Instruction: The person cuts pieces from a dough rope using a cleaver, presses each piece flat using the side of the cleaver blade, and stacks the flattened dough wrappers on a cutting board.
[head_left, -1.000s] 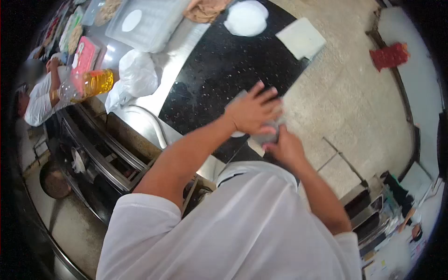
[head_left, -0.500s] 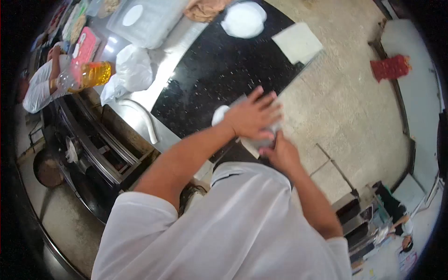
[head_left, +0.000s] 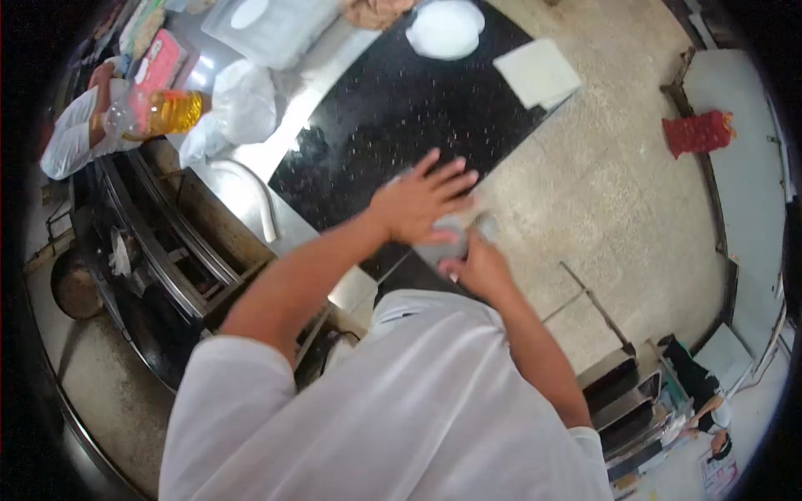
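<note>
My left hand (head_left: 422, 202) is open, palm down and fingers spread, over the near end of a black speckled countertop (head_left: 368, 125). Just to its right, my right hand (head_left: 483, 265) is closed on a flat grey object (head_left: 441, 250). Part of this object shows between the two hands, beneath my left thumb. Motion blur and my hands hide its full shape, so I cannot tell its kind. On the far end of the countertop sits a white rounded pile (head_left: 445, 30). Beside it, a whitish square sheet (head_left: 538, 73) lies at the right edge.
Left of the black surface, a metal counter holds a white plastic bag (head_left: 245, 102), a bottle of yellow oil (head_left: 175, 112), a clear bin (head_left: 276, 29) and a curved white tube (head_left: 251, 188). Stove equipment (head_left: 184, 242) stands nearer. Other people are at the far left and lower right.
Both hands and the grey object have shifted slightly left in view. A white lump beside my left wrist is now hidden. The whole scene has shifted a little with the camera.
</note>
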